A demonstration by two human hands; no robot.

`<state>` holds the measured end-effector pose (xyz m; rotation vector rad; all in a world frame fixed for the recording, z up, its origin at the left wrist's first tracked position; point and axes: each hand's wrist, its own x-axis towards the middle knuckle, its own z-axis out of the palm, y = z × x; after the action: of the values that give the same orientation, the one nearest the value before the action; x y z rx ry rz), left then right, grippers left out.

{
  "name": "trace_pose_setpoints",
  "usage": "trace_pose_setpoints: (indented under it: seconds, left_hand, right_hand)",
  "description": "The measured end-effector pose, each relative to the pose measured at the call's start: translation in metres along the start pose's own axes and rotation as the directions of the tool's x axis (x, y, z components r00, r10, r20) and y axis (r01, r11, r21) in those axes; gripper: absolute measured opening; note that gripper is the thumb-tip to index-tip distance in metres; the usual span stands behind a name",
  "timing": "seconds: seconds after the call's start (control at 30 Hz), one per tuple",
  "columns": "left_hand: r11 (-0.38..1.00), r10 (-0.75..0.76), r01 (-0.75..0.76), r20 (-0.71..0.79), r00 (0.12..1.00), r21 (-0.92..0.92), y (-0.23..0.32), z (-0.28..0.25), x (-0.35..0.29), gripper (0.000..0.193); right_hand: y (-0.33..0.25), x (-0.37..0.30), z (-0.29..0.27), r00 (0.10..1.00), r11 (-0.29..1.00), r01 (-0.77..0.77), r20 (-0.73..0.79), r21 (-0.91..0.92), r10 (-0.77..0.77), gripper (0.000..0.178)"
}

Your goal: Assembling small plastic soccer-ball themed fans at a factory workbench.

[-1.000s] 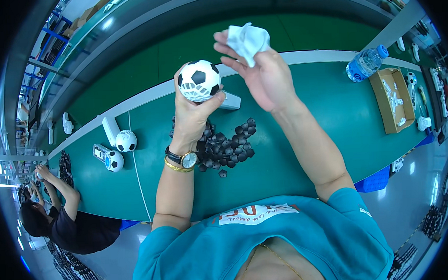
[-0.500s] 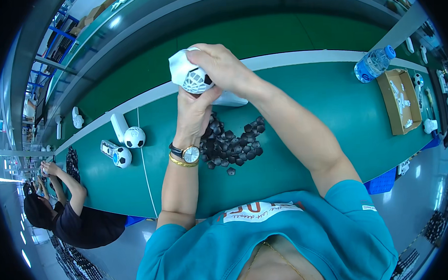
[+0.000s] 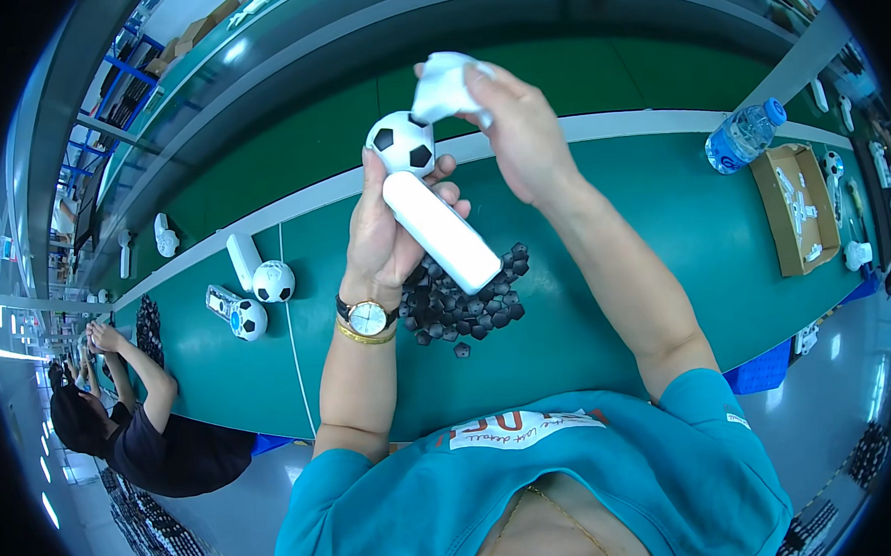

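White cloth (image 3: 445, 87) is pinched by the right grip (image 3: 527, 140), at one o'clock from a white plastic, ball-headed device (image 3: 431, 215) clasped by the left grip (image 3: 376, 236); wiping seems the step; steadiness is needed.

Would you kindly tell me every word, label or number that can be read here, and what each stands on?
Shirt panel: red and black lettering, not copied here.
Sleeve tag: too small to read.
Bottle label: too small to read.
Watch dial: too small to read.
Held ball and handle: no lettering shows.
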<state>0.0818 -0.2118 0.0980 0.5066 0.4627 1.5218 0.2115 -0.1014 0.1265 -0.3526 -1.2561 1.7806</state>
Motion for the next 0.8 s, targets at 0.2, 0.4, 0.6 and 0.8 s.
trace_pose_setpoints:
  seconds: [0.2, 0.4, 0.6, 0.8]
  left_hand:
    - [0.953, -0.111, 0.182, -0.278, 0.954, 0.244, -0.041, 0.012, 0.008, 0.053]
    - [0.742, -0.18, 0.232, -0.146, 0.973, 0.629, -0.03, 0.026, 0.051, 0.048]
    - [0.474, 0.061, 0.115, -0.163, 0.985, 0.873, -0.042, 0.049, 0.17, 0.058]
    - [0.41, 0.247, 0.069, -0.183, 0.951, 0.91, -0.04, -0.009, 0.278, 0.066]
  right_hand:
    - [0.016, -0.009, -0.015, 0.968, 0.775, 0.25, 0.177, -0.58, -0.18, 0.026]
    - [-0.01, -0.03, -0.083, 0.951, 0.796, 0.094, -0.183, -0.598, -0.25, 0.022]
    - [-0.021, -0.131, -0.17, 0.964, 0.044, -0.108, -0.115, -0.993, -0.241, 0.029]
    - [-0.08, -0.172, -0.191, 0.916, 0.335, 0.053, -0.088, -0.941, -0.391, 0.021]
